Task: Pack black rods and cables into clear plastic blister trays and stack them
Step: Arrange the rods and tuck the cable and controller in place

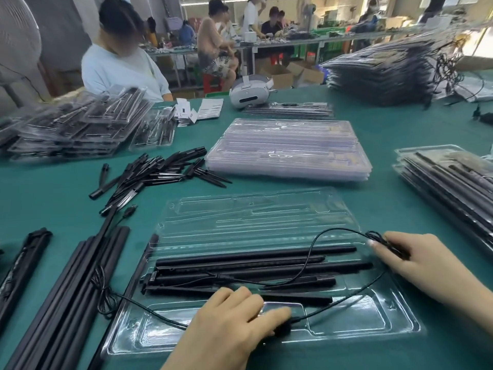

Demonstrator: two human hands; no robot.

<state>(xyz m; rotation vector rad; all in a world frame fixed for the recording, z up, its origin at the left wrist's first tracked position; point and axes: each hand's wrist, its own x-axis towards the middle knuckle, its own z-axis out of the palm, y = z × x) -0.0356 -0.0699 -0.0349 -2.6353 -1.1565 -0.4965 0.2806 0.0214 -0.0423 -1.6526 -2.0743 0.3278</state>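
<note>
An open clear blister tray (256, 217) lies in front of me on the green table. Several black rods (256, 265) lie lengthwise in its middle slots. A thin black cable (312, 252) loops over the rods and across the tray's near compartment. My left hand (234, 324) rests on the near part of the tray, its fingers curled round a black plug on the cable. My right hand (410, 260) pinches a small coil of the same cable at the tray's right edge.
Long black rods (72, 297) lie at the near left, short black pieces (157, 172) in a loose heap beyond. Empty clear trays (288, 150) are stacked ahead. Filled trays are piled at the left (74, 126), right (450, 180) and far right (384, 70). A seated person (120, 60) works across the table.
</note>
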